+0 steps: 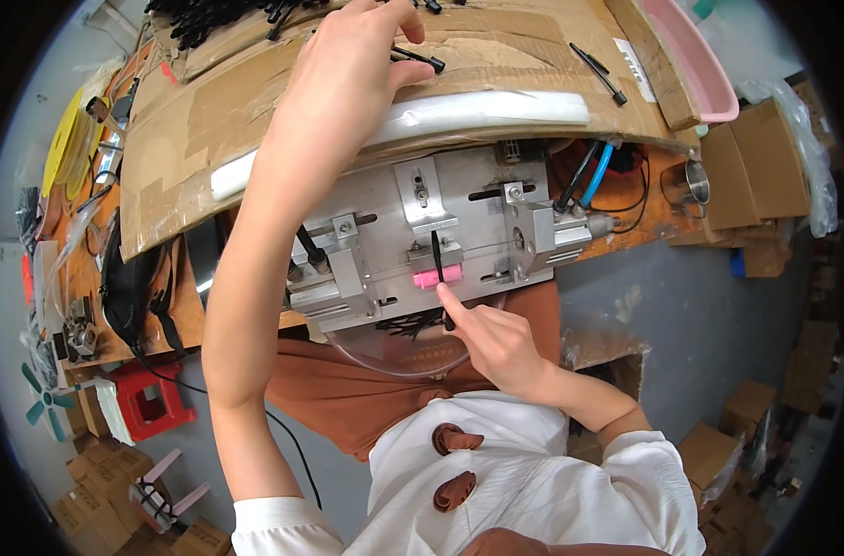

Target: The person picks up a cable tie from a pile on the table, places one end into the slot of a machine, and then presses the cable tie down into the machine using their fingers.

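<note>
My right hand (505, 347) is at the metal fixture (478, 199), its index fingertip laid across a slim black pen-like rod (436, 252) and its other fingers curled in. That rod crosses a pink block (426, 278) at the fixture's front edge. Up on the cardboard, my left hand (371, 42) has its thumb and index finger apart around another black rod (433, 63). Its remaining fingers are partly out of sight.
Black rods (195, 23) lie heaped at the cardboard's far left; a lone one (600, 74) lies right. A white wrapped strip (496, 109) lines the cardboard's front edge. Several dark rods sit in a clear tray (348, 357) over my lap. A metal cup (689, 183) stands right.
</note>
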Motion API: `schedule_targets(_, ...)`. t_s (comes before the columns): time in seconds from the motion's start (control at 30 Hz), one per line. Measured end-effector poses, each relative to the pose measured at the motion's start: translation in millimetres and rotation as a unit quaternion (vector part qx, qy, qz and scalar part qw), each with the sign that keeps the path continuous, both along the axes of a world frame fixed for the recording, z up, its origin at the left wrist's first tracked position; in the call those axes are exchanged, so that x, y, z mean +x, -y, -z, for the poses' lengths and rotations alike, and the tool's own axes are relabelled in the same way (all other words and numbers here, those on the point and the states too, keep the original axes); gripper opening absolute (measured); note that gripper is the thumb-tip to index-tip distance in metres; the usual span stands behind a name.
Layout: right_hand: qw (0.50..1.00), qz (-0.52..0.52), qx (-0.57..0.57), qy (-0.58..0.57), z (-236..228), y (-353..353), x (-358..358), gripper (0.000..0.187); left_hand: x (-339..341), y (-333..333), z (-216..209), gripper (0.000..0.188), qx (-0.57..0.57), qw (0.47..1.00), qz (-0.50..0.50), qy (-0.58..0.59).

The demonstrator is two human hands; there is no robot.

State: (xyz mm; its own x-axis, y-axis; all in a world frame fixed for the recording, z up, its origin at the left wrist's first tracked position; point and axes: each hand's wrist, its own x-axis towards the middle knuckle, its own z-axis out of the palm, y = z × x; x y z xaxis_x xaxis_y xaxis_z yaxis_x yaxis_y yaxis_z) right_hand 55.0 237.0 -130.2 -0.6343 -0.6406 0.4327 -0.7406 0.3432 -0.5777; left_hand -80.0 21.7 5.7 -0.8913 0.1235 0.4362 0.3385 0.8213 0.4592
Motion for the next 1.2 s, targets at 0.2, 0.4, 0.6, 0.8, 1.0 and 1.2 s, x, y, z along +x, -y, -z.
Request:
schedule_targets(0.2, 1.000, 0.005, 0.020, 0.009, 1.7, 0.3, -2.8, 0.066, 4.5, 29.0, 1.3, 0.028, -0.069, 0.997, -0.020, -0.036)
schedule_targets(0.4, 0.995, -0.028, 0.070, -0.063, -51.0, -5.5, -28.6, 0.061, -1.6, 21.7, 13.4, 0.024, -0.055, 0.993, 0.003, -0.103)
schedule_targets(0.6, 0.945, 0.212, 0.055, -0.243, -127.5, 40.9, -197.3, 0.013, -16.8, -13.5, 14.2, 0.023, -0.132, 0.988, -0.043, -0.068)
schedule_targets(0.8, 0.964, 0.179, 0.140, -0.139, -127.5, 82.9, -288.0, 0.023, 18.1, 25.5, 4.0, 0.012, -0.080, 0.996, 0.015, -0.047)
schedule_targets(1.0, 0.980, 0.054, 0.100, -0.164, -131.5, 54.7, -250.2, 0.009, 69.0, 35.9, -8.1, 0.013, 0.134, 0.990, -0.009, 0.033)
schedule_targets(1.2, 0.984, 0.175, 0.024, -0.014, -173.1, 26.0, -186.1, 0.019, 157.6, -26.9, 49.3, 0.068, 0.051, 0.994, -0.084, -0.036)
